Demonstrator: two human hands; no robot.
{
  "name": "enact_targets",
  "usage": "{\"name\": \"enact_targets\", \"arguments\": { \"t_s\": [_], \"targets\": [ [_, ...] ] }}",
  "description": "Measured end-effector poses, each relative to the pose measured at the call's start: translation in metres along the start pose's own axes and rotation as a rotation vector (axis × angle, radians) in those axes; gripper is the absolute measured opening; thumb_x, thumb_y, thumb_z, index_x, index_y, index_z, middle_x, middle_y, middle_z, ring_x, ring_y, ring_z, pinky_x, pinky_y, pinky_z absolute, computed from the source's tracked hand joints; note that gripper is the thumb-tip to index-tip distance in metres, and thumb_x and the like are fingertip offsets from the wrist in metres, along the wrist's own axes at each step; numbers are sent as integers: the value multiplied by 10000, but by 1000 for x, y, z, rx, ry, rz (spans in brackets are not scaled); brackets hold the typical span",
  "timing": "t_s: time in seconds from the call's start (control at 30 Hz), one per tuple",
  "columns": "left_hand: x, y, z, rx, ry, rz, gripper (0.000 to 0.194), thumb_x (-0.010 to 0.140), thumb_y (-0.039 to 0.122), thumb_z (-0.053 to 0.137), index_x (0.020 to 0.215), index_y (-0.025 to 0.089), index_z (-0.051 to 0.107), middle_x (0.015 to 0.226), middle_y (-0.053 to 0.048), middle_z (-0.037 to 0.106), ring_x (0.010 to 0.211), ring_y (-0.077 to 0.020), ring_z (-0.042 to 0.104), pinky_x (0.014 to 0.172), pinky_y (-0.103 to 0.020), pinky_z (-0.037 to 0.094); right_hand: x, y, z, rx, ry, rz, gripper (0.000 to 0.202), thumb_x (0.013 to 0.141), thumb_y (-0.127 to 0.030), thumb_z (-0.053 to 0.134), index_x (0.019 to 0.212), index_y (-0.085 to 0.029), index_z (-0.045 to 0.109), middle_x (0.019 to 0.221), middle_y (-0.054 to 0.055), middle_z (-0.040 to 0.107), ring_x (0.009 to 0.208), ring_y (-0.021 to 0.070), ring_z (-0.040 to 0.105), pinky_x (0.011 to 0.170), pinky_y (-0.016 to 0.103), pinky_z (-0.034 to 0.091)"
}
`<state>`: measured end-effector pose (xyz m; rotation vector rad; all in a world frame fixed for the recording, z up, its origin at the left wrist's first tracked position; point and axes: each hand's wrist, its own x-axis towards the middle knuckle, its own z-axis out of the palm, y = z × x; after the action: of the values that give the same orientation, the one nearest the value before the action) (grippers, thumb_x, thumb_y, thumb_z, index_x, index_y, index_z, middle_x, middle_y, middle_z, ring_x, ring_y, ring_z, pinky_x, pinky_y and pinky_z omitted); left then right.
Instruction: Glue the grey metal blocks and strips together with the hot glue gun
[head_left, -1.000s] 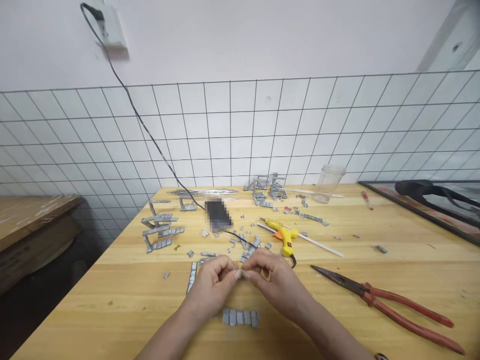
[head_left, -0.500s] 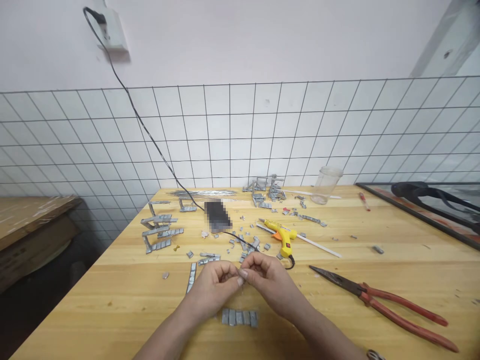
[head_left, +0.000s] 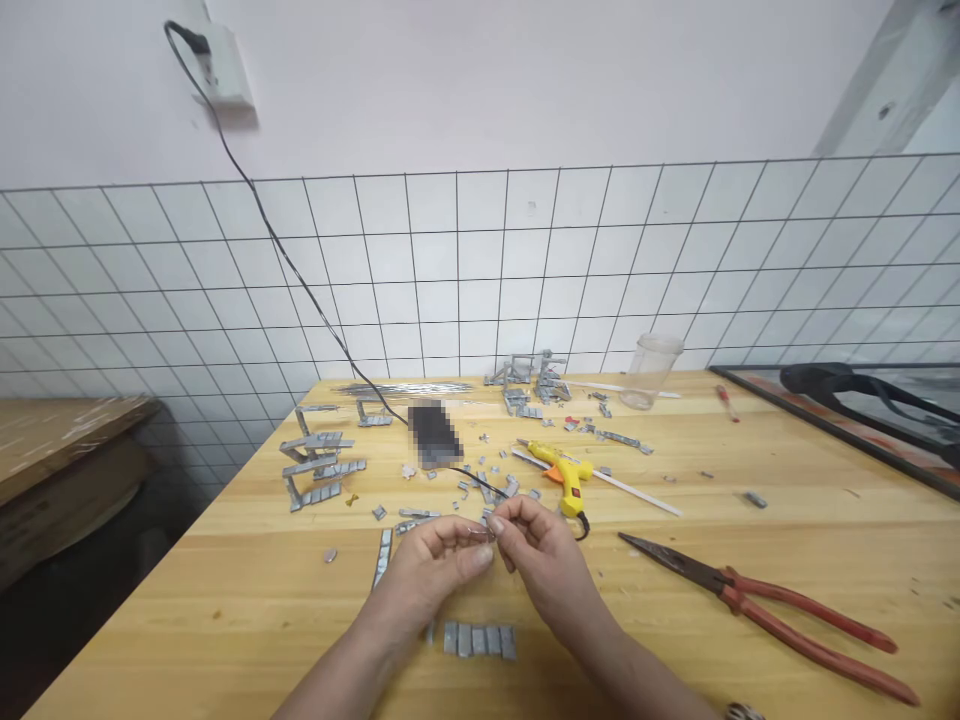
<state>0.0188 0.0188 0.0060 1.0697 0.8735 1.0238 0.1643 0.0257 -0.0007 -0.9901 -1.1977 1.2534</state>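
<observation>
My left hand (head_left: pixel 439 560) and my right hand (head_left: pixel 536 550) meet above the middle of the table, fingertips almost touching. Between them shows a short thin piece of wire (head_left: pixel 478 533), reddish-grey; its exact shape is too small to make out. Thumb and fingers of both hands are pinched on it. Below the hands lies a row of grey metal strip segments (head_left: pixel 480 640). Partly covered by my left hand, a narrow segmented strip (head_left: pixel 383 555) points away from me. Small grey pieces (head_left: pixel 491 488) are scattered just beyond the fingers.
Long-nosed pliers (head_left: pixel 731 585) with red handles lie at right. A yellow glue gun (head_left: pixel 566 475) rests behind my right hand, near a white stick (head_left: pixel 637 492). Small grey frames (head_left: pixel 319 465) stand at left. A clear jar (head_left: pixel 652 372) and a blurred-out dark device (head_left: pixel 435 433) are farther back.
My right fingertips have lifted slightly up and to the right, so the thin wire between the hands now shows. Things on the table have not moved.
</observation>
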Motion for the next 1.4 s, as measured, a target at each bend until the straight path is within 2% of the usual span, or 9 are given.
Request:
{"name": "enact_targets", "arguments": {
  "t_s": [0.1, 0.27, 0.4, 0.57, 0.7, 0.93, 1.13, 1.27, 1.4],
  "targets": [
    [-1, 0, 3, 91, 69, 57, 264, 644, 401, 778, 736, 163, 713, 717, -24, 677, 692, -139, 562, 671, -225, 414, -2, 1, 3, 16, 4, 20, 303, 708, -452, 674, 682, -179, 545, 565, -61, 474, 499, 90, 385, 486, 226, 316],
    [-1, -2, 3, 172, 113, 100, 293, 723, 439, 701, 666, 153, 679, 603, -3, 616, 567, -105, 479, 555, -207, 355, -4, -3, 4, 23, -22, 78, 288, 702, -420, 679, 652, -175, 536, 487, -71, 466, 449, 84, 388, 460, 219, 317],
    [-1, -3, 1, 57, 27, 16, 319, 727, 436, 694, 621, 139, 650, 555, -4, 586, 481, -78, 395, 486, -205, 282, -5, -7, 2, 33, -36, 71, 280, 706, -413, 680, 654, -179, 535, 485, -69, 474, 451, 87, 390, 460, 219, 314],
    [-2, -2, 2, -39, -8, -24, 309, 731, 391, 696, 582, 128, 633, 540, -22, 595, 474, -79, 391, 494, -211, 274, -8, -7, 3, 53, -63, -21, 302, 722, -453, 662, 668, -194, 516, 565, -63, 468, 500, 97, 392, 486, 226, 322],
    [-3, -1, 5, -138, 20, -56, 304, 681, 376, 744, 551, 126, 630, 478, 0, 552, 467, -74, 388, 484, -198, 278, -8, -2, 4, 50, -58, -73, 294, 753, -454, 639, 686, -203, 502, 592, -58, 454, 514, 104, 373, 481, 232, 305],
    [-3, -2, 7, -303, 111, -157, 250, 633, 325, 802, 606, 116, 668, 535, 9, 568, 540, -66, 473, 552, -166, 356, -8, 2, 4, 42, -43, -117, 261, 813, -426, 592, 726, -201, 493, 583, -66, 422, 518, 103, 360, 484, 233, 311],
    [-3, -4, 7, -280, 94, -105, 242, 602, 313, 819, 616, 117, 677, 510, 26, 530, 516, -62, 418, 533, -173, 316, -10, 2, 6, 37, -42, -151, 259, 810, -427, 590, 725, -203, 492, 588, -61, 438, 518, 107, 387, 487, 229, 334],
    [-1, -5, 4, -158, 103, -31, 276, 645, 354, 779, 567, 125, 648, 480, 30, 488, 504, -76, 370, 513, -198, 281, -10, 1, 5, 15, -42, -165, 236, 818, -401, 581, 715, -204, 500, 592, -55, 449, 527, 114, 411, 500, 232, 349],
    [0, -4, 5, -194, 74, -36, 305, 674, 363, 756, 537, 130, 616, 500, 21, 493, 522, -85, 389, 527, -204, 297, -10, 0, 5, -29, -34, -187, 199, 836, -360, 560, 728, -201, 506, 609, -46, 455, 543, 116, 420, 515, 236, 362]
  ]
}}
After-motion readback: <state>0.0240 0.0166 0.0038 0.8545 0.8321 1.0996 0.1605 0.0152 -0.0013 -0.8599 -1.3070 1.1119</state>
